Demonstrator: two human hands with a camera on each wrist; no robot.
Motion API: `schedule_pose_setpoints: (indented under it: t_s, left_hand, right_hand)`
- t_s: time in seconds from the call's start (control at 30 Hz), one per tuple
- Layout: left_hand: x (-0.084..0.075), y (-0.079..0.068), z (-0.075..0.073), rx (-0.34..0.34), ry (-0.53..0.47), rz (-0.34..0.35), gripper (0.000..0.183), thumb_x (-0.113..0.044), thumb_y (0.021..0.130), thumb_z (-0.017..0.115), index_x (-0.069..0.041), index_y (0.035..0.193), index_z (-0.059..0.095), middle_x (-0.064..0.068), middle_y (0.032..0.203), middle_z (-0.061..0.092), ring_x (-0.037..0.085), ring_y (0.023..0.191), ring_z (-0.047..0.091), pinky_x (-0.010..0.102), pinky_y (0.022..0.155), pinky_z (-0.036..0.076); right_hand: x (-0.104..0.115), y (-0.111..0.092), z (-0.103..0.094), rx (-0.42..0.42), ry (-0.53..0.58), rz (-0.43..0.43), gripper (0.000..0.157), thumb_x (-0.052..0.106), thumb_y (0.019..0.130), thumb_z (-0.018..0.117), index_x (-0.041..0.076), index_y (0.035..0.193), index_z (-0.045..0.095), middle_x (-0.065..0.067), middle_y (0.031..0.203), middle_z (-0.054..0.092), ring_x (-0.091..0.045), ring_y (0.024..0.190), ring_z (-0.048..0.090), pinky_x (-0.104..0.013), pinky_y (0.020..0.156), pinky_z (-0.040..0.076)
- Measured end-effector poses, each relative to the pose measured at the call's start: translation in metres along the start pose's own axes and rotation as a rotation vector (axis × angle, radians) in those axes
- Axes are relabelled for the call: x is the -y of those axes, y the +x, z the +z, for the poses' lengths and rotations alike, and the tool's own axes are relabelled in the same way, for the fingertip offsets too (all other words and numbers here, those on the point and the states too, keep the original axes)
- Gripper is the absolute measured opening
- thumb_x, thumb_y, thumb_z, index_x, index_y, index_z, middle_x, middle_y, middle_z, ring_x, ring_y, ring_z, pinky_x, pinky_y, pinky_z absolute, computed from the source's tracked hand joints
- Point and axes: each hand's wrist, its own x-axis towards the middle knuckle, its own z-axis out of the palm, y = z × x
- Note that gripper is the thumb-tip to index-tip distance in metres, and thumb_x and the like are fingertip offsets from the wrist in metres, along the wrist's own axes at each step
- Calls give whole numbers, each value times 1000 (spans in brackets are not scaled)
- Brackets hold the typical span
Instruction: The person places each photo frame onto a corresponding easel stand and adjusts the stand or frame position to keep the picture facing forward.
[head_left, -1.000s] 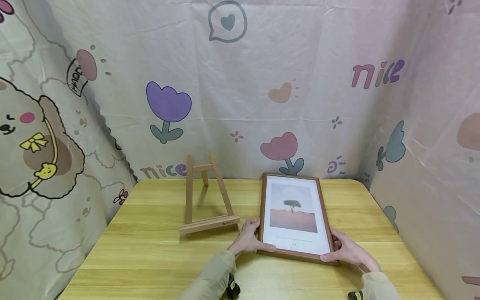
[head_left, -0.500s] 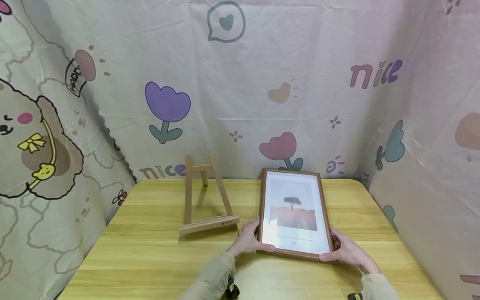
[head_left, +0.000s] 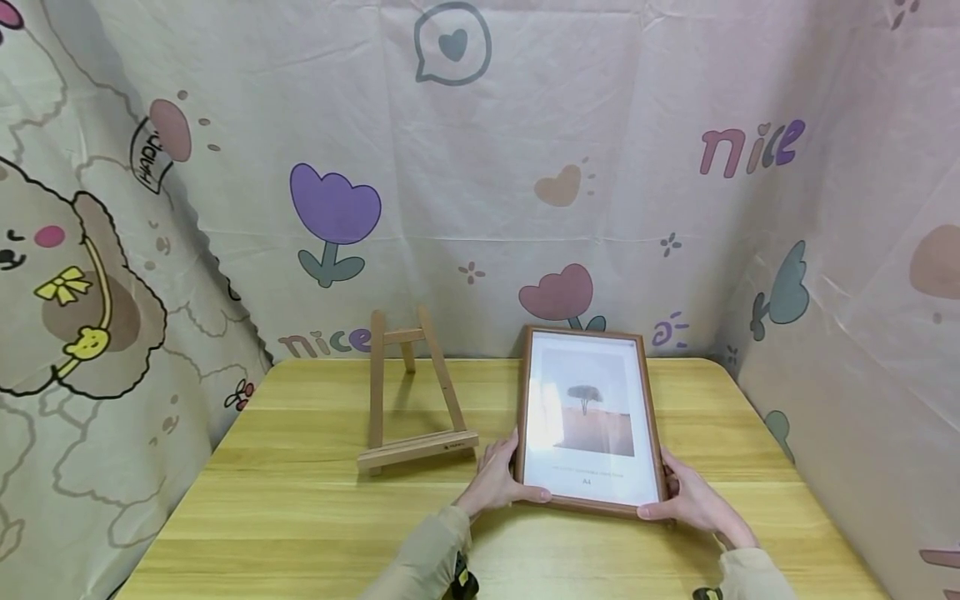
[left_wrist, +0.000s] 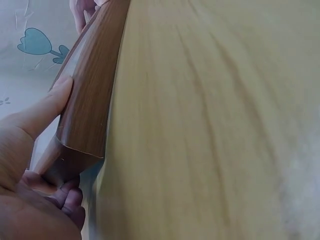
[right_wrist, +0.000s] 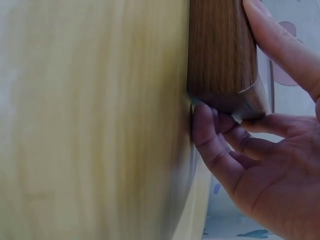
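A brown wooden picture frame (head_left: 581, 505) with a print of a tree in it is tilted up, its far edge raised off the table. My left hand (head_left: 497, 479) grips its near left corner, thumb on the front and fingers curled at the side and below. At the near right corner my right hand (head_left: 693, 500) holds it the same way. Both wrist views show the frame's lower edge (left_wrist: 90, 95) close to the tabletop, with curled fingers (right_wrist: 215, 145) at the corner's underside. The back of the frame is hidden.
A small wooden easel (head_left: 416, 450) stands on the table to the left of the frame. The wooden table (head_left: 300, 517) ends at a patterned cloth backdrop (head_left: 465, 183), which also hangs along both sides.
The picture frame's far edge has risen, so its face tips more toward me and a glare now covers part of the print. Both hands keep their hold at the near corners.
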Motion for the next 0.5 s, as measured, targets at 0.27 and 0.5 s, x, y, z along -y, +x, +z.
schedule_pose_setpoints:
  t_s: [0.27, 0.5]
  left_hand:
    - [2, -1, -1, 3, -64, 10, 123, -40, 73, 90, 0, 160, 13, 32, 162, 23, 51, 149, 23, 66, 118, 28]
    - [2, -2, -2, -14, -94, 15, 124, -39, 75, 89, -2, 161, 9, 37, 162, 16, 54, 150, 19, 69, 116, 29]
  right_hand:
    - [3, 2, 2, -10, 24, 23, 123, 19, 74, 90, -15, 155, 5, -43, 148, 34, -42, 115, 61, -40, 92, 57]
    - [4, 3, 4, -65, -8, 7, 126, 19, 72, 92, -8, 158, 4, -37, 144, 44, -33, 108, 61, -27, 80, 55]
